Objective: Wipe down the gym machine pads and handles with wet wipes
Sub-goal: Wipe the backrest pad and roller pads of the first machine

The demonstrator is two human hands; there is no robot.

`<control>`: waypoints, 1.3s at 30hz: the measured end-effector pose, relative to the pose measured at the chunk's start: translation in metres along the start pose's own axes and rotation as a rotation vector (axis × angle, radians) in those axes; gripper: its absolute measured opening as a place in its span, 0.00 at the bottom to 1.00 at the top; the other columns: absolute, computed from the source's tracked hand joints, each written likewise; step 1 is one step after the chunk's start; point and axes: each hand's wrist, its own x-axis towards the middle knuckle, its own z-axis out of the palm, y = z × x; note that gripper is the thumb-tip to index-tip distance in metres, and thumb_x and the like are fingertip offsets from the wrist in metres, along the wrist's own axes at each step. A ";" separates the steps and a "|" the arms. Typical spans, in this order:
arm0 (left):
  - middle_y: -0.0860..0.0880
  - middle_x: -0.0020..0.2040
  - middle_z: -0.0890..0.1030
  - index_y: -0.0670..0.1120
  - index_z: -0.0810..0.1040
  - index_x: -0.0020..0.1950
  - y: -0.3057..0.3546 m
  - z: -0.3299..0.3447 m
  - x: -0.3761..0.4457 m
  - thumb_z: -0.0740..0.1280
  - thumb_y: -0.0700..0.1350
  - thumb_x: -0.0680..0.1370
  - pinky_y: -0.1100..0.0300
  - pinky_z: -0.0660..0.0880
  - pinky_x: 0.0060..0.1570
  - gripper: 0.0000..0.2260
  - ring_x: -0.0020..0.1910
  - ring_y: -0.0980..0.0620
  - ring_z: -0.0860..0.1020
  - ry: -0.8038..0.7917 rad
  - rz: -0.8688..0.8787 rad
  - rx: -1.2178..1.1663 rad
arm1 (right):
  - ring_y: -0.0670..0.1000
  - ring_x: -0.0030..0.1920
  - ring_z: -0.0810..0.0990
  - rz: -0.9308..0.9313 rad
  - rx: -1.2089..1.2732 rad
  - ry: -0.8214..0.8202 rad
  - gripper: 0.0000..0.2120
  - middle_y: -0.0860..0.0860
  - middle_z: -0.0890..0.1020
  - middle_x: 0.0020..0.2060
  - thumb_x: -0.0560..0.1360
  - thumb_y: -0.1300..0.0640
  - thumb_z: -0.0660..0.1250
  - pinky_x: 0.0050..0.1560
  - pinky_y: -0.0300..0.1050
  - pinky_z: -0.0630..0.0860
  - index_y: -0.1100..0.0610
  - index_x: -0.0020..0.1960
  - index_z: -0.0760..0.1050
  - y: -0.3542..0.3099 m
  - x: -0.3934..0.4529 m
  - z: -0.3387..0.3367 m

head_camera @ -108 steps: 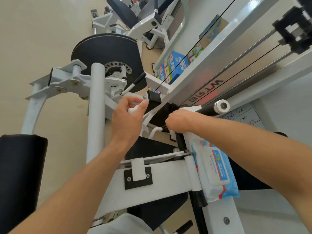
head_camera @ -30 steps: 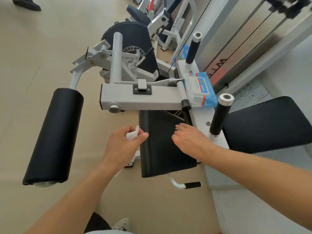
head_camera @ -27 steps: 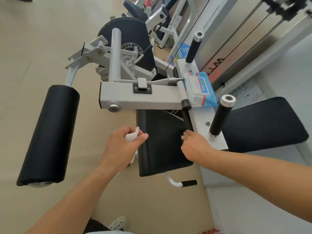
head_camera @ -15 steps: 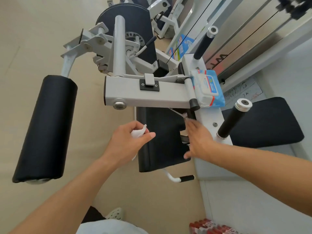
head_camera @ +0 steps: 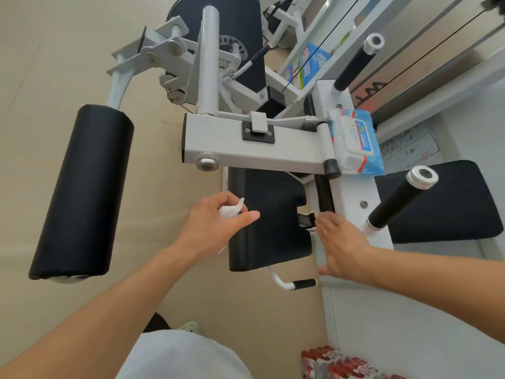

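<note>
Left hand (head_camera: 216,225) is pinching a crumpled white wet wipe (head_camera: 231,210) between thumb and curled fingers, just at the left edge of the flat black vinyl seat pad (head_camera: 269,220). Right hand (head_camera: 341,247) holds nothing: fingers straight and together, palm flat against the white steel frame rail (head_camera: 352,192) on the pad's right side, looks like bracing.

Key geometry: the pad lies directly right of the wipe hand, touching or nearly so, hard to tell which. Its long axis runs away from the person, toward the white square crossbeam (head_camera: 254,149) that overhangs its far end. So my read is the left hand is the one to wipe, stroking along that axis; the far end means reaching under the beam.

Other targets, all apart from both hands:
- long black cylindrical roller pad (head_camera: 82,192), well left
- two black foam-grip upright handles, near one (head_camera: 396,203) beside the right hand, far one (head_camera: 355,64) behind
- small black lever grip (head_camera: 303,283) just under the pad's near edge

Blue-and-white wet wipe pack (head_camera: 355,143) sits on the frame at the beam's right end, nearer the right hand.
</note>
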 end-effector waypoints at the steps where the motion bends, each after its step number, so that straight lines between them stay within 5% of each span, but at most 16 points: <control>1: 0.55 0.41 0.81 0.52 0.80 0.42 -0.003 0.000 0.000 0.74 0.61 0.72 0.65 0.73 0.36 0.13 0.39 0.56 0.79 0.011 -0.007 -0.008 | 0.63 0.82 0.39 -0.025 -0.038 -0.020 0.46 0.61 0.45 0.82 0.80 0.28 0.41 0.81 0.61 0.38 0.62 0.83 0.41 -0.004 -0.007 0.005; 3: 0.54 0.40 0.81 0.51 0.80 0.41 -0.007 0.003 -0.002 0.74 0.61 0.73 0.65 0.72 0.36 0.14 0.38 0.56 0.79 0.031 -0.030 -0.025 | 0.63 0.82 0.40 -0.020 -0.063 -0.038 0.43 0.61 0.46 0.83 0.82 0.30 0.41 0.81 0.59 0.38 0.62 0.83 0.42 0.001 -0.003 0.002; 7: 0.54 0.40 0.81 0.52 0.80 0.42 -0.011 0.008 -0.004 0.73 0.62 0.72 0.67 0.73 0.35 0.14 0.39 0.54 0.80 -0.004 -0.021 0.009 | 0.64 0.79 0.58 0.210 0.012 0.033 0.43 0.61 0.63 0.78 0.81 0.29 0.49 0.79 0.57 0.51 0.62 0.81 0.56 0.031 0.053 -0.025; 11: 0.53 0.41 0.81 0.51 0.81 0.42 -0.016 0.006 -0.004 0.73 0.62 0.73 0.65 0.73 0.37 0.15 0.41 0.53 0.81 -0.016 -0.021 -0.003 | 0.64 0.81 0.52 0.164 0.019 0.031 0.43 0.60 0.60 0.80 0.81 0.30 0.51 0.80 0.59 0.46 0.61 0.82 0.53 0.022 0.043 -0.023; 17: 0.51 0.41 0.81 0.48 0.80 0.42 -0.023 0.011 -0.007 0.73 0.61 0.73 0.61 0.72 0.38 0.15 0.40 0.53 0.79 0.002 -0.080 -0.073 | 0.67 0.81 0.49 -0.017 -0.149 0.074 0.32 0.65 0.56 0.81 0.84 0.54 0.62 0.81 0.63 0.45 0.63 0.82 0.54 -0.019 0.007 0.015; 20: 0.50 0.42 0.81 0.48 0.81 0.43 -0.034 0.015 -0.010 0.72 0.61 0.74 0.62 0.72 0.38 0.16 0.41 0.53 0.79 -0.027 -0.110 -0.033 | 0.63 0.66 0.75 -0.107 0.077 0.005 0.16 0.61 0.80 0.61 0.83 0.60 0.64 0.72 0.55 0.67 0.62 0.70 0.75 -0.036 0.012 0.007; 23: 0.52 0.42 0.81 0.48 0.81 0.43 -0.053 0.015 -0.012 0.73 0.61 0.74 0.62 0.72 0.38 0.16 0.40 0.54 0.78 -0.013 -0.154 0.003 | 0.55 0.42 0.77 -0.241 0.431 -0.005 0.09 0.52 0.74 0.35 0.81 0.63 0.63 0.44 0.48 0.75 0.58 0.55 0.81 -0.053 0.019 0.011; 29: 0.54 0.43 0.81 0.52 0.79 0.45 -0.102 0.028 -0.016 0.71 0.64 0.74 0.60 0.71 0.38 0.16 0.40 0.55 0.77 -0.027 -0.267 0.154 | 0.48 0.57 0.81 -0.150 1.789 0.150 0.14 0.45 0.84 0.57 0.84 0.49 0.62 0.56 0.45 0.77 0.47 0.65 0.82 -0.105 0.089 0.011; 33: 0.55 0.43 0.80 0.55 0.78 0.47 -0.119 0.036 -0.007 0.71 0.64 0.74 0.62 0.69 0.35 0.14 0.37 0.58 0.77 -0.156 -0.291 0.356 | 0.57 0.64 0.79 0.540 2.174 0.441 0.18 0.55 0.81 0.64 0.86 0.52 0.57 0.56 0.47 0.76 0.52 0.73 0.76 -0.150 0.144 0.009; 35: 0.54 0.38 0.79 0.55 0.77 0.43 -0.130 0.040 0.000 0.71 0.63 0.74 0.61 0.70 0.34 0.13 0.33 0.57 0.76 -0.209 -0.264 0.480 | 0.60 0.66 0.78 0.799 2.287 0.444 0.17 0.56 0.81 0.64 0.87 0.55 0.57 0.60 0.52 0.76 0.54 0.73 0.75 -0.176 0.165 0.009; 37: 0.53 0.37 0.80 0.54 0.77 0.43 -0.145 0.044 0.008 0.72 0.63 0.74 0.60 0.71 0.34 0.14 0.32 0.55 0.75 -0.237 -0.260 0.550 | 0.62 0.71 0.73 0.669 2.304 0.395 0.18 0.57 0.78 0.67 0.87 0.55 0.55 0.65 0.53 0.72 0.55 0.74 0.72 -0.204 0.191 0.002; 39: 0.54 0.39 0.80 0.55 0.77 0.45 -0.157 0.044 0.020 0.71 0.63 0.74 0.60 0.72 0.35 0.13 0.33 0.55 0.76 -0.280 -0.257 0.626 | 0.56 0.82 0.50 0.303 2.167 0.346 0.27 0.53 0.55 0.82 0.87 0.46 0.52 0.79 0.50 0.54 0.55 0.83 0.53 -0.236 0.214 -0.012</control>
